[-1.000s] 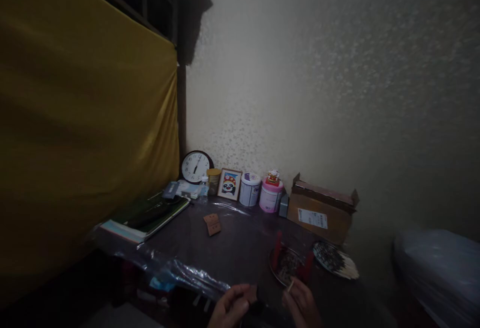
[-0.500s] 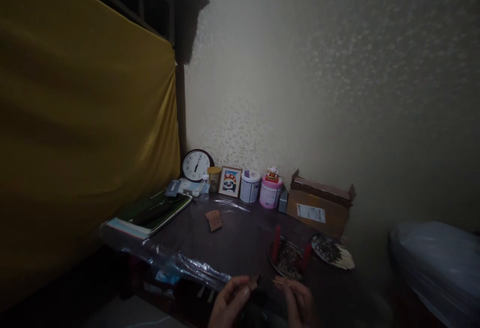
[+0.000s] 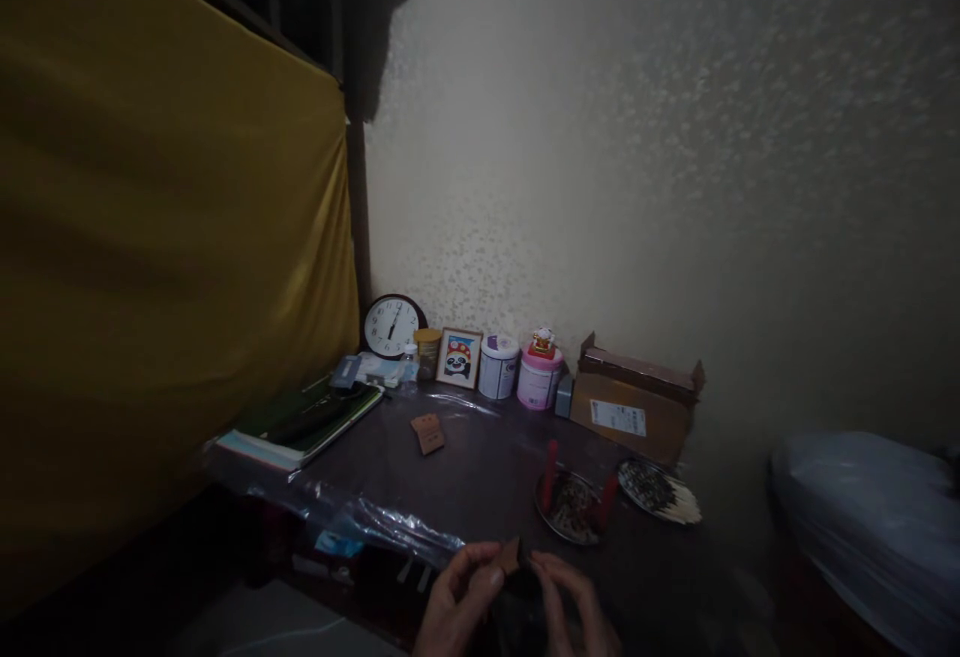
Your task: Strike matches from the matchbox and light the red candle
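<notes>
Low in the head view, my left hand (image 3: 463, 599) pinches a small brown matchbox (image 3: 511, 556) between thumb and fingers. Close against its right side is my right hand (image 3: 568, 601), fingers pinched together on a thin matchstick that is mostly hidden now. Just beyond my hands sits a round metal plate (image 3: 568, 535) holding dark burnt bits, with one red candle (image 3: 550, 474) upright on its left and a second red candle (image 3: 606, 503) leaning on its right. Another plate (image 3: 637, 510) carries several pale sticks with dark ends.
Small brown boxes (image 3: 428, 433) lie mid-table. Along the wall stand a clock (image 3: 391, 326), a framed panda picture (image 3: 458, 359), a white tin (image 3: 498, 369), a pink tin (image 3: 539, 380) and a cardboard box (image 3: 634, 407). Green books (image 3: 315, 422) lie left, beside a yellow curtain (image 3: 172, 267).
My right hand has moved left, bringing the matchstick up to the matchbox. My left hand stays nearly in place. The view has shifted slightly.
</notes>
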A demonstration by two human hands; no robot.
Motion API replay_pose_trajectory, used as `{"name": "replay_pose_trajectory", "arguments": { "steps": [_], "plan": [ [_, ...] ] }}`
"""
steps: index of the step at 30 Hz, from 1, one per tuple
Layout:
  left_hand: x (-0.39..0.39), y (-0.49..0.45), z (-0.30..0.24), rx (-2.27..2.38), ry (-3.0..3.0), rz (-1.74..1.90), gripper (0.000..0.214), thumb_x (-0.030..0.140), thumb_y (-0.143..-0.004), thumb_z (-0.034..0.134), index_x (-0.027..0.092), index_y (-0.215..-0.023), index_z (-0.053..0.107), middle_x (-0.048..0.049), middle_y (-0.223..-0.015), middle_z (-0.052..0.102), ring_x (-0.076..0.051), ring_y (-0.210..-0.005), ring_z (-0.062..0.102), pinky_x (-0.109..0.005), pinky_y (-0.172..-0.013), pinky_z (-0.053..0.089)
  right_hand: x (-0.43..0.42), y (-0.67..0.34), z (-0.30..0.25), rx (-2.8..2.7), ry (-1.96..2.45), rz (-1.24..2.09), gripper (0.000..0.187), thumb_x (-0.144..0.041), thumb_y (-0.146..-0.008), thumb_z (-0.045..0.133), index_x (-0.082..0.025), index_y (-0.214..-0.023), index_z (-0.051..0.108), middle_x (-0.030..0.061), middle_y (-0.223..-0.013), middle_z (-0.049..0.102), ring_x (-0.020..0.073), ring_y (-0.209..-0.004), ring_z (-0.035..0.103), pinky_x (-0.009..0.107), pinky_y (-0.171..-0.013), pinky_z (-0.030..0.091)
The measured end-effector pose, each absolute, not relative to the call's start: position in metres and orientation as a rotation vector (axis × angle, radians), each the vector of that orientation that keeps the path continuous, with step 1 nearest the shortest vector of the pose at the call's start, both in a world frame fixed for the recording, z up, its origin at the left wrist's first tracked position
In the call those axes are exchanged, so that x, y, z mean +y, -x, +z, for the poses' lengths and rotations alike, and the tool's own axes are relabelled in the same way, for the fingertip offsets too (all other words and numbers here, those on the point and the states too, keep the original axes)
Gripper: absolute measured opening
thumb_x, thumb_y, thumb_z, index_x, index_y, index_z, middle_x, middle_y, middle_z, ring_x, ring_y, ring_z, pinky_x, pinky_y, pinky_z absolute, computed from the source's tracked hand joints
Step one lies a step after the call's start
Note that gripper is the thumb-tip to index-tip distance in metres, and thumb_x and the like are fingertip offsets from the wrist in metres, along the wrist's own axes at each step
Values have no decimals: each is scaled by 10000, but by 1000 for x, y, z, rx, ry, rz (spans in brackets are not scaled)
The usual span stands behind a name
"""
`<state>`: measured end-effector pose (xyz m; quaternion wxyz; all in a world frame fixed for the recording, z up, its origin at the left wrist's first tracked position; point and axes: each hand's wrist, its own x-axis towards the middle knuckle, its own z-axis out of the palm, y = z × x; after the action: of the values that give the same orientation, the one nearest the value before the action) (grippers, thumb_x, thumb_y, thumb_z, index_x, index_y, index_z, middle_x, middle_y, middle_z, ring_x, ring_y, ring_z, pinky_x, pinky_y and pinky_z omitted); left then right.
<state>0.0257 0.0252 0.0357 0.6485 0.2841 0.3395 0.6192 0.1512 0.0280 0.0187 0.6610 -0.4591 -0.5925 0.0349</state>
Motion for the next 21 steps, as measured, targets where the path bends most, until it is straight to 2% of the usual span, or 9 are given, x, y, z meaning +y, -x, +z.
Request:
{"name": "replay_pose_trajectory", "arguments": {
  "steps": [8, 16, 21],
  "plan": [
    [26, -26, 32, 739, -692, 1379, 394, 412, -546, 793, 164, -833, 687, -58, -763, 713, -175, -708, 606, -286, -698, 426, 28, -149, 25, -1370, 965, 46, 223, -362, -893, 499, -233, -856, 678, 40, -842, 712, 155, -796, 684, 217, -727, 535],
    [26, -22, 33, 787, -734, 1393, 407, 411, -537, 798, 164, -843, 692, -74, -802, 717, -187, -735, 611, -292, -714, 436, 29, -150, 28, -1450, 911, 6, 148, -267, -896, 508, -233, -897, 652, 26, -879, 709, 131, -805, 679, 188, -746, 526],
    [25, -20, 35, 710, -645, 1371, 311, 341, -618, 766, 171, -861, 674, -65, -820, 720, -174, -731, 626, -286, -713, 443, 24, -157, 46, -1561, 883, -79, 142, -207, -898, 498, -215, -924, 637, 30, -873, 707, 125, -822, 680, 185, -753, 530]
  ]
}}
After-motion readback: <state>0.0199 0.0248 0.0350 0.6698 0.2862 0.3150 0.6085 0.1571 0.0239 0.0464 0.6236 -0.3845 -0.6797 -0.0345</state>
